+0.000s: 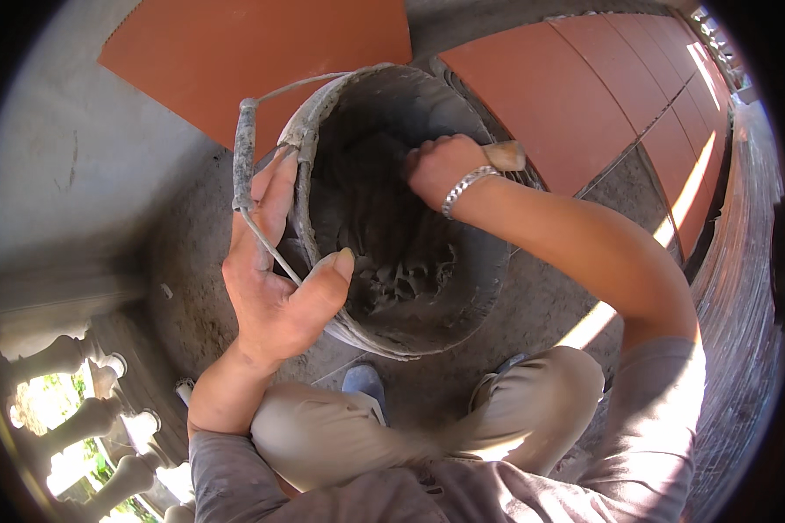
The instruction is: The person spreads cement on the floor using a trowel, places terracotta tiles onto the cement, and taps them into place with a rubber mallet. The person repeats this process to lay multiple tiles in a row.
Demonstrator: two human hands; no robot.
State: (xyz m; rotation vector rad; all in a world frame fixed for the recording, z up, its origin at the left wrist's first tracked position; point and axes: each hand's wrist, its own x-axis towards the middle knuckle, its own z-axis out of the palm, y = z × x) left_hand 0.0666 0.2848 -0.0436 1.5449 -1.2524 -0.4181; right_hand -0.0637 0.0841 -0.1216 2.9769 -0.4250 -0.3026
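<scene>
A mortar-crusted bucket [488, 288] stands tilted in front of me, with dark wet mortar [406, 275] inside. My left hand [275, 292] braces its left side, thumb over the rim and fingers along the outer wall. The wire bail passes across that hand, and its caked grip [245, 157] stands up beside my fingers. Inside the bucket's mouth, my right hand [445, 170] is closed round a wooden-handled trowel [505, 156]. The handle's butt sticks out past my wrist; the blade is lost in the shadow and mortar.
A loose reddish tile [262, 52] leans or lies beyond the bucket at the left. Laid reddish tiles [576, 105] spread to the right. Plastic-wrapped material [737, 305] borders the far right, and a balustrade [87, 418] the lower left. My knees flank the bucket's near side.
</scene>
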